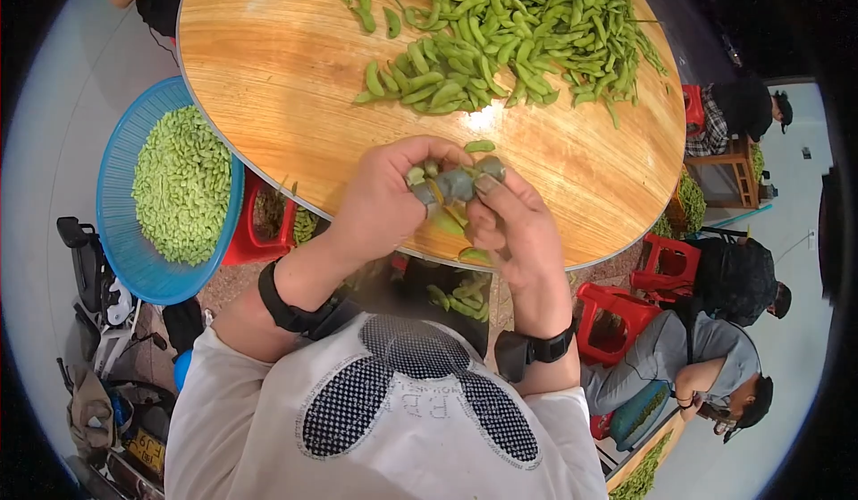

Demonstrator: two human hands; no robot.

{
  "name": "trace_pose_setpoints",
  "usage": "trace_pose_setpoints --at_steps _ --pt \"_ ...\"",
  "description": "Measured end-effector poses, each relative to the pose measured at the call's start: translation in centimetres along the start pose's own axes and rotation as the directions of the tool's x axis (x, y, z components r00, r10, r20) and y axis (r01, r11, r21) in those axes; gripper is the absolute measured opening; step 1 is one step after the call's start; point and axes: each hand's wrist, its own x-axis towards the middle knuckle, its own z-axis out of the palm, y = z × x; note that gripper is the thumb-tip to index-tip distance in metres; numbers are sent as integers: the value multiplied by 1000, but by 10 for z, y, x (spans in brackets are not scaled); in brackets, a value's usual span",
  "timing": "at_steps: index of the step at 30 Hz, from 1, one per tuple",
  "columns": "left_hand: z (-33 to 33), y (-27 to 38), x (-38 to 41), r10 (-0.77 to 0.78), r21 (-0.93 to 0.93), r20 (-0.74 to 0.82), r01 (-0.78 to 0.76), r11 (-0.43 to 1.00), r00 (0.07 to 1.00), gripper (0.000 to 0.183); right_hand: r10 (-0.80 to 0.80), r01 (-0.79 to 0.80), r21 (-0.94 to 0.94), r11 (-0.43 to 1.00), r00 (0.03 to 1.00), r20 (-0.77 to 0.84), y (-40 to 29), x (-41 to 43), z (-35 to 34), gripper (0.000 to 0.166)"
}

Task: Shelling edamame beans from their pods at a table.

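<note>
My left hand point(372, 195) and my right hand point(526, 225) meet over the near edge of the round wooden table point(281, 98). Grey rubber finger covers point(458, 183) sit on some fingertips. Light green beans point(416, 175) show in the curl of my left fingers. A green soybean pod is pinched where the fingertips meet, mostly hidden by them. One loose pod point(480, 146) lies just beyond my hands, and another point(474, 255) is at the table edge below them. A large heap of soybean pods point(462, 57) covers the far side.
At left, a blue plastic basket point(110, 185) holds shelled beans point(181, 185) beside a red stool point(258, 222). More red stools point(613, 322) stand at right. One person point(720, 366) sits there near another table point(660, 456); other people are farther off. Pods point(466, 299) lie below the table edge.
</note>
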Motion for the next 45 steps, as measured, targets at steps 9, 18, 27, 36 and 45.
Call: trace_pose_setpoints --at_steps 9,18,27,36,45 --pt "-1 -19 0 97 361 346 -228 904 933 33 -632 96 -971 -217 745 214 -33 100 -44 24" --pt "4 4 2 297 605 129 -312 732 946 35 -139 105 -526 844 990 -25 -30 18 -21 10" --pt "1 1 7 172 289 75 -186 939 982 21 -272 265 -216 940 962 -1 -13 -11 -13 17" --pt "9 -7 1 -101 -292 8 99 951 995 23 -168 191 -225 955 979 118 6 -12 -9 20" --pt "5 -15 0 128 36 68 -131 991 989 26 -100 109 -139 984 993 70 8 -14 -3 17"
